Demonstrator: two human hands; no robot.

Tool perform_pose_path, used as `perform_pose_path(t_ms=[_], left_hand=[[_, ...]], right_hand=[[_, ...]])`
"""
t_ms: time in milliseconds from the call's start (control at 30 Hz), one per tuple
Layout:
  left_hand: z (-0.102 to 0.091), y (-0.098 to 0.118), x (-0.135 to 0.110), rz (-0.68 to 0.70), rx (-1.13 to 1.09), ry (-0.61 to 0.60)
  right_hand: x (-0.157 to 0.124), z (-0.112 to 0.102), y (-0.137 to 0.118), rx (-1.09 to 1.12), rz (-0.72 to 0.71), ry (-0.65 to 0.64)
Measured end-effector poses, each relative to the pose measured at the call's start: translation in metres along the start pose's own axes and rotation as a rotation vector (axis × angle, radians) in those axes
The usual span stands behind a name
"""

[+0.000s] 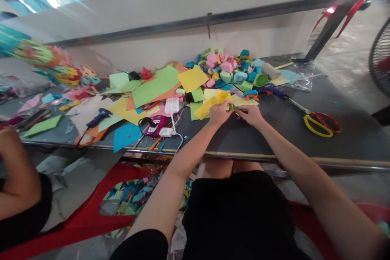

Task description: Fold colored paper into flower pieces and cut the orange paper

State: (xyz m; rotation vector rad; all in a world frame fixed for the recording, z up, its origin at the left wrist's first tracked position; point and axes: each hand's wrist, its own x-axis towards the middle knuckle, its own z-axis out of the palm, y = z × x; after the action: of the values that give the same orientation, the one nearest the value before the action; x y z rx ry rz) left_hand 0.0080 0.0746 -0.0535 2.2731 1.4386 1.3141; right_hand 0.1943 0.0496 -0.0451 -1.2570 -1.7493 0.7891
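Observation:
My left hand (219, 113) and my right hand (250, 114) meet over the dark table (304, 138), both pinched on a small green paper piece (234, 108) held between them. A curled yellow paper piece (223, 96) lies just beyond my left hand's fingers. Yellow sheets (207, 107) lie flat under and around the hands. A heap of folded pink, blue and green paper shapes (228, 69) sits behind them near the wall.
Scissors with red and yellow handles (321, 122) lie right of my hands. A blue glue gun (99, 117), a white power strip (171, 105) and loose coloured sheets (154, 87) cover the left. Another person's arm (16, 178) is at the far left. A red stool (91, 215) stands below.

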Motion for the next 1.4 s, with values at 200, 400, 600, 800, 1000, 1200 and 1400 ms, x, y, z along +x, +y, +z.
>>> perform_pose_path(t_ms=[200,400,600,800,1000,1200,1400], left_hand=[[-0.012,0.003,-0.001,0.174,-0.234,-0.306],[-0.006,-0.003,0.009,-0.176,-0.712,-0.381],[0.000,-0.006,0.008,-0.253,-0.695,-0.322],[-0.008,0.003,0.009,-0.273,-0.569,-0.374],[-0.011,0.008,0.011,-0.195,-0.440,-0.420],[-0.008,0.006,0.013,-0.178,-0.383,-0.430],[-0.007,0.005,0.015,-0.241,-0.357,-0.386]], right_hand=[[0.003,-0.005,0.000,-0.012,0.060,0.080],[0.005,-0.008,-0.006,-0.059,0.077,0.185],[0.003,-0.008,-0.009,-0.275,0.099,0.163],[0.003,-0.007,-0.004,-0.234,0.031,0.090],[0.007,-0.008,0.005,-0.288,0.017,0.078],[0.010,-0.006,0.007,-0.396,0.046,0.134],[0.012,-0.009,0.009,-0.269,0.045,0.197]])
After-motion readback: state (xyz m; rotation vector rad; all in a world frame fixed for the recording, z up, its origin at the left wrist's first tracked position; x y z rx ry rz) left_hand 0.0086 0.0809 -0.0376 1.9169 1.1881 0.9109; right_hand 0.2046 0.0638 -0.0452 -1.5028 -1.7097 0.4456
